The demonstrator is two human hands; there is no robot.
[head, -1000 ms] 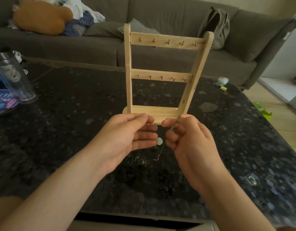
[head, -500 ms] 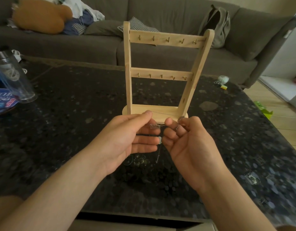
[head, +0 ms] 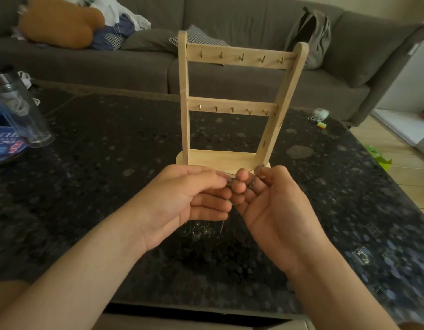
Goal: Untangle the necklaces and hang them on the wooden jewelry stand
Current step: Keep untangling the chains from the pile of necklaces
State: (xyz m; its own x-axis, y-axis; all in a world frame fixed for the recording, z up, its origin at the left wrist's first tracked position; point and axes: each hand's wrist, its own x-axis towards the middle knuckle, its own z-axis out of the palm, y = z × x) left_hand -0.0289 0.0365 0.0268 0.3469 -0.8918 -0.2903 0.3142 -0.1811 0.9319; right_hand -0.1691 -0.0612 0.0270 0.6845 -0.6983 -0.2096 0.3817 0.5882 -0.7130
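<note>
A wooden jewelry stand with two rows of bare brass hooks stands upright on the dark speckled table. Just in front of its base, my left hand and my right hand meet, both pinching a thin silver necklace chain between fingertips. More chain loops over my right fingers. A strand of it hangs down between my hands to a small tangle of necklaces lying on the table below.
A clear plastic tumbler and a blue packet sit at the table's left edge. Small white and yellow items lie at the far right corner. A grey sofa with cushions and a bag runs behind.
My two hands have drawn closer together, fingertips now touching over the chain. The pendant seen between them earlier is hidden. The stand has not moved.
</note>
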